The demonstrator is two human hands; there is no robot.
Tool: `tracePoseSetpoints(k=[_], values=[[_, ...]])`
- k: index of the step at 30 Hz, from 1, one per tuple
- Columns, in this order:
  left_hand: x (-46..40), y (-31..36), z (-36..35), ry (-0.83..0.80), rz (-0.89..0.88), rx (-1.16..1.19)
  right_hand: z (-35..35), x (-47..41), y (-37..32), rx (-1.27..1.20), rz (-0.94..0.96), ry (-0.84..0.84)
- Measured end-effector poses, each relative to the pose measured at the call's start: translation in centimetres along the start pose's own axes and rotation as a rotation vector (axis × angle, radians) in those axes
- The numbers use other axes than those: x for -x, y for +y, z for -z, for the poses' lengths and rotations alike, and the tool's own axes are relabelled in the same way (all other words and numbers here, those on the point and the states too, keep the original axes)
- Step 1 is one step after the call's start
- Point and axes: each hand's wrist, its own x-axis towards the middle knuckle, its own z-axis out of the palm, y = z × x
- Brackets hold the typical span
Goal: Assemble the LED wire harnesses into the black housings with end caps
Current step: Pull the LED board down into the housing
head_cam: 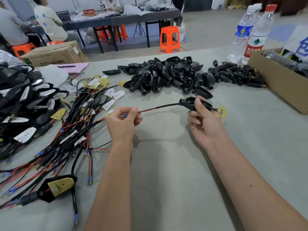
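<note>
Both hands raised, left hand (123, 120) fingers pinched together, right hand (202, 118) fingers curled

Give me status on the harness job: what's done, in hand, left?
Done: a stack of assembled units sits far left. In hand: the right hand grips a black housing with the wire threaded through; the left hand pinches its terminal end, and the LED board is not yet seated. Left: many loose harnesses, empty housings and end caps.
</note>
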Motion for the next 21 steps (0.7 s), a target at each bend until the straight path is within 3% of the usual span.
tracePoseSetpoints(k=[6,12,13,15,18,21], values=[[-0.1,0.1,0.2,0.063,-0.028,-0.086,-0.3,-0.1,0.4,0.073,0.028,-0.001],[1.4,0.0,0.1,0.267,-0.432,-0.813,-0.7,0.1,1.6,0.462,0.146,-0.051],[1.4,0.1,-0.2,0.242,-0.522,-0.806,-0.8,0.2,1.8,0.519,0.144,-0.063],[1.5,0.1,-1.0,0.016,-0.629,-0.685,-0.9,0.4,2.1,0.595,0.125,-0.086],[2.4,-0.2,-1.9,-0.377,-0.490,-0.537,-0.9,0.5,2.1,0.646,0.094,-0.135],[2.5,-0.8,-2.4,-0.479,-0.415,-0.453,-0.7,0.3,1.6,0.594,0.029,-0.174]])
